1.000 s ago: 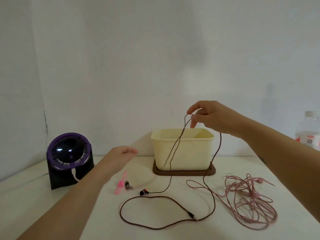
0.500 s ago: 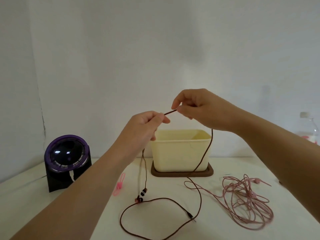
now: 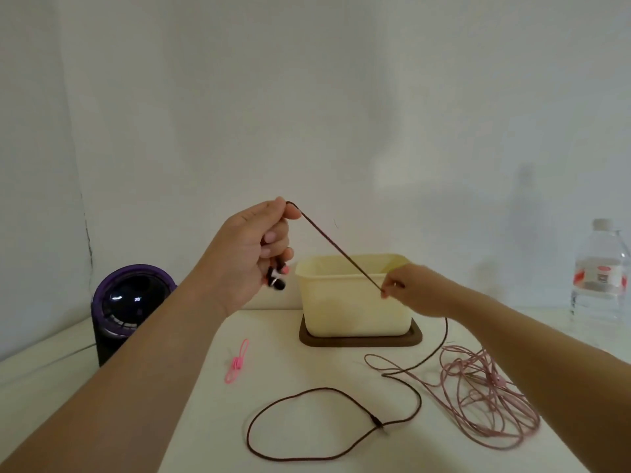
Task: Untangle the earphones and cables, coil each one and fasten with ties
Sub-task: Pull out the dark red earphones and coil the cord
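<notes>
The tub stands on a tray at the back of the bench, with a round device to its left and a water bottle to its right. A cable tie and a tangled cable lie before it.

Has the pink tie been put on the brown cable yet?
No, the pink tie lies by itself on the table, not touching the brown cable.
</notes>
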### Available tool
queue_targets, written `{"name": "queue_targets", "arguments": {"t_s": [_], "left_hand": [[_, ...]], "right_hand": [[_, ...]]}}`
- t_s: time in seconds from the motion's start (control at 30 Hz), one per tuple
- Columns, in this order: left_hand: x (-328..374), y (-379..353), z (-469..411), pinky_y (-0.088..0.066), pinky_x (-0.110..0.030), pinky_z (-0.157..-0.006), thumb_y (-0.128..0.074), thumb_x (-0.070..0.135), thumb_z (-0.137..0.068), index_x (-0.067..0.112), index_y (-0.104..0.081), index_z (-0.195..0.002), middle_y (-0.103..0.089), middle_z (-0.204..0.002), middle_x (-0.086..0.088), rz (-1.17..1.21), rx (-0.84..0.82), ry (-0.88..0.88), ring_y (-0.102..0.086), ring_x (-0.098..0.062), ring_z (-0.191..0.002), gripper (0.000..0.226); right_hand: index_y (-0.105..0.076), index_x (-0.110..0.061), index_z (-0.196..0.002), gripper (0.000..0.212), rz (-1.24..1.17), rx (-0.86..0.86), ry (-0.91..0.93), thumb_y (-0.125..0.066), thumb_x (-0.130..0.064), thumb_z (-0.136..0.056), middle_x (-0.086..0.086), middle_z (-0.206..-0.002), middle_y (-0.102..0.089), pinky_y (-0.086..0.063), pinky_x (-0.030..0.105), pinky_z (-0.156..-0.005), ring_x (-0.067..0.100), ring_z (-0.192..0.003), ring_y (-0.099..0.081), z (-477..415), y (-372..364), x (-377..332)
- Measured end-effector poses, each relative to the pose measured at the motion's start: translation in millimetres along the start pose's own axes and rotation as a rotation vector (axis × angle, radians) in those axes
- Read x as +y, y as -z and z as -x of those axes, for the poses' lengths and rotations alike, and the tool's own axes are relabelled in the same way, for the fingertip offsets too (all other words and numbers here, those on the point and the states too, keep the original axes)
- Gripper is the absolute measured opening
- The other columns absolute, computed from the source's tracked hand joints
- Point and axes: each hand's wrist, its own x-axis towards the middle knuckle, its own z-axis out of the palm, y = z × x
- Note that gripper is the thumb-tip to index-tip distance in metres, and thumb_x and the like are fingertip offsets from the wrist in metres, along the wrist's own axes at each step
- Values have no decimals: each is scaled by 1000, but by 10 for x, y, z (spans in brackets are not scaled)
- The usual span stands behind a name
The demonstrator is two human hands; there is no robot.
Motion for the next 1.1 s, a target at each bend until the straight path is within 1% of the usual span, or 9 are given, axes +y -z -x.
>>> {"name": "queue_targets", "arguments": {"t_s": [0.13,0.23,0.33,0.4,0.5,0.57,0.67,0.97,1.1], "left_hand": [[-83,-26,12,-47,-20,-56,-40,23,-98,12,-59,-76,-37,-49,8,-47,-7,26,-35,-6,-42,30],[-154,-17,-10,-51,-25,-66,-39,21,-100,11,-58,-78,-37,-48,8,-133,-31,97,-41,-7,-45,30],[-244,-26,-28,-48,-25,-64,-41,23,-100,10,-60,-79,-36,-50,7,-227,-94,192,-40,-8,-45,31],[-300,-55,-39,-48,-23,-60,-41,23,-100,11,-60,-79,-35,-50,8,-203,-119,227,-39,-8,-45,30],[-370,-78,-60,-46,-21,-56,-41,24,-98,13,-57,-77,-34,-49,8,-122,-147,252,-38,-7,-44,29],[-409,-48,-58,-46,-20,-54,-41,24,-98,13,-58,-77,-34,-49,8,-90,-163,274,-38,-7,-44,29],[-475,4,-39,-47,-20,-54,-41,25,-97,13,-59,-78,-35,-50,7,-80,-218,340,-40,-8,-45,29],[-579,-52,-321,-51,-31,-75,-42,26,-93,12,-58,-80,-64,-67,1,40,-293,292,-66,-16,-66,24],[-637,-84,-544,-57,-26,-68,-36,21,-99,8,-59,-88,-71,-75,-4,192,-237,255,-70,-15,-70,28]], "right_hand": [[-63,-16,-88,20,-10,-161,-78,-44,-14,-96,-1,-81,-64,-40,15,-55,7,-63,-52,9,-155,51],[-64,3,-104,27,-31,-87,2,-46,-17,-97,18,-109,-67,-51,36,-81,30,-94,-63,-53,-115,2],[-64,-17,-113,30,-599,46,80,-50,-37,-95,2,-110,-68,-47,37,-96,20,-108,-61,-11,69,-245],[-60,-19,-118,41,-845,-56,156,-49,-46,-90,-1,-113,-67,-47,32,-95,15,-107,-62,48,169,-468],[-62,-13,-114,43,-874,-208,278,-47,-46,-92,7,-101,-68,-52,31,-82,26,-85,-65,147,111,-681],[-66,-15,-100,34,-906,-214,293,-47,-41,-94,3,-69,-57,-43,24,-60,17,-56,-47,177,61,-702],[-69,-23,-71,27,-964,-194,275,-52,-32,-91,-5,-53,-28,-26,19,-48,9,-48,-22,113,51,-612],[-59,-18,-62,31,-1162,-40,298,-57,-35,-88,4,-61,-31,-27,27,-53,19,-56,-24,-334,-178,-509],[-57,10,-85,22,-1153,-35,312,-53,-11,-92,14,-72,-46,-34,37,-63,28,-64,-35,-556,-248,-492]]}}
